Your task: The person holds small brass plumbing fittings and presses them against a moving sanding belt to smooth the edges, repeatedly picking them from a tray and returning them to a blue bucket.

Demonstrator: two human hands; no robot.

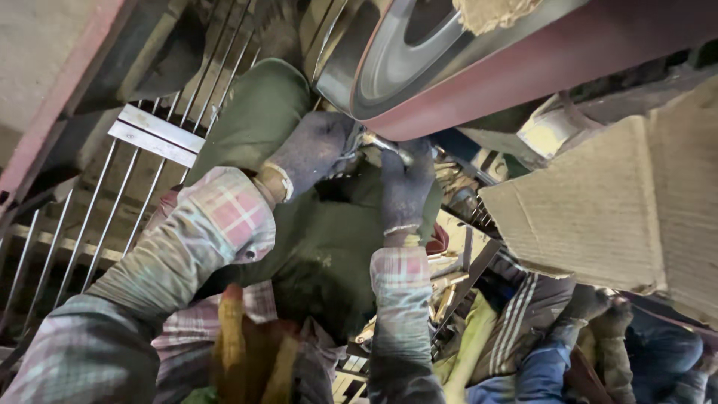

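Note:
Both my hands wear dark knitted gloves and plaid sleeves. My left hand (pixel 313 152) and my right hand (pixel 406 183) together grip a small shiny metal piece (pixel 383 144), one end in each. They press it up against the reddish-brown sanding belt (pixel 523 71) that runs over a grey metal wheel (pixel 389 63) just above. Most of the piece is hidden by the gloves.
A green cloth (pixel 321 247) covers my lap below the hands. Metal rods of a rack (pixel 90 217) lie to the left. A cardboard sheet (pixel 598 209) stands at the right. Another person's gloved hand (pixel 591 307) and striped sleeve show at lower right, near more metal parts (pixel 449 280).

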